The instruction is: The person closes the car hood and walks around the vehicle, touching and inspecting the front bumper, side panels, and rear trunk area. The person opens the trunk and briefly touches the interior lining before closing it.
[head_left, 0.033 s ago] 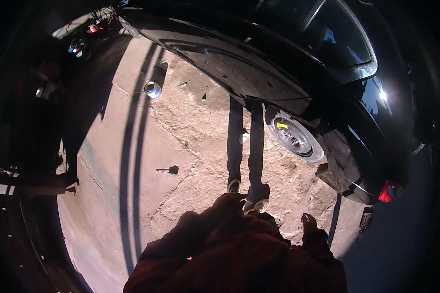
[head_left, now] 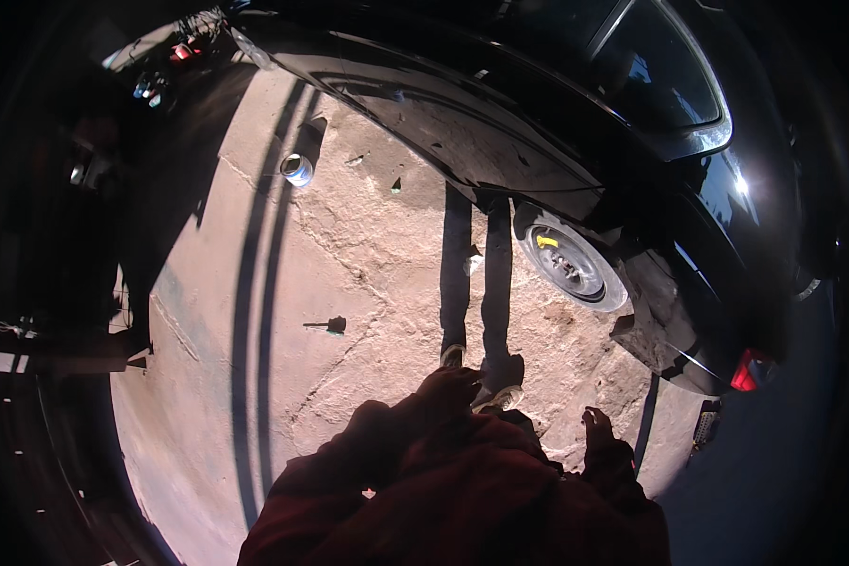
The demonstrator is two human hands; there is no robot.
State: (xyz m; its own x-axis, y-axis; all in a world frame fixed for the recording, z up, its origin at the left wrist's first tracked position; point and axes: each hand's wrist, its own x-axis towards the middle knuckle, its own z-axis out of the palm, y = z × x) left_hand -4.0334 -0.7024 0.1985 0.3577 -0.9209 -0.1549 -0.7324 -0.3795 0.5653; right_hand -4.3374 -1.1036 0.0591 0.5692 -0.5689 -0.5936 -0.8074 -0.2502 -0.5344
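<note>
My left hand (head_left: pixel 451 385) is in front of my body, above my shoes, deep in shade. Its fingers point right and look loosely stretched, with nothing visible in them. Off to the right, my right hand (head_left: pixel 596 424) hangs over the ground with its fingertips a little apart and nothing in it. Both hands are away from the dark car (head_left: pixel 519 104) ahead. On that car, the nearest wheel (head_left: pixel 568 266) has a steel rim with a yellow mark. A small dark tool with a thin handle (head_left: pixel 328 325) lies on the ground ahead and left of my left hand.
An open can (head_left: pixel 296 170) stands on the rough, cracked concrete (head_left: pixel 358 245) at the far left. Small scraps lie near it, and a pale scrap (head_left: pixel 474 263) is beside my leg's shadow. The car's red tail light (head_left: pixel 753 369) is at right. Dark clutter fills the left edge.
The ground and car sit very slightly differently in the picture. My left hand appears raised a touch; my right hand has hardly moved.
</note>
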